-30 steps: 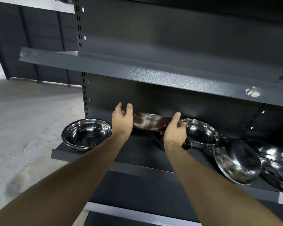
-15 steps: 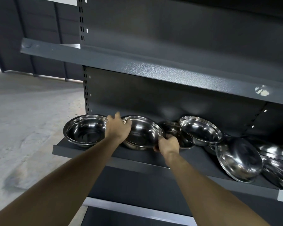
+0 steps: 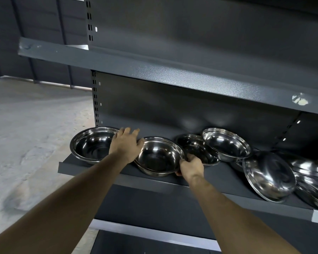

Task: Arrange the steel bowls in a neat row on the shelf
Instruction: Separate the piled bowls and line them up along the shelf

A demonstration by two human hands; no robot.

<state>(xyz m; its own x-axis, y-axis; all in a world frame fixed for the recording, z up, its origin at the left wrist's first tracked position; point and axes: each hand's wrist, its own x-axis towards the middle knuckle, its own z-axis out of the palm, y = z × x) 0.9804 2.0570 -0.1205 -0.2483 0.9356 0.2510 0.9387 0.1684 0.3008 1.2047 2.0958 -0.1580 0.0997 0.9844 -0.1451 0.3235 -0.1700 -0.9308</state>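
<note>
A steel bowl (image 3: 159, 157) sits upright near the front of the dark shelf (image 3: 220, 182). My right hand (image 3: 190, 165) pinches its right rim. At the bowl's left rim my left hand (image 3: 126, 144) lies with fingers spread and straight, thumb toward the rim. Another upright bowl (image 3: 92, 146) stands at the shelf's left end, partly behind my left hand. To the right, one bowl (image 3: 226, 143) rests tilted on top of a lower bowl (image 3: 193, 149). Several more bowls (image 3: 268, 176) lean in a heap at the far right.
An upper shelf (image 3: 173, 76) overhangs the bowls and limits headroom. A slotted upright (image 3: 95, 99) marks the unit's left edge. Concrete floor (image 3: 26, 134) lies to the left. A lower shelf (image 3: 154, 235) shows below.
The bowl held in both hands came down and toward the front of the shelf, beside the leftmost bowl. My left hand's fingers have straightened off its rim; my right hand still pinches it.
</note>
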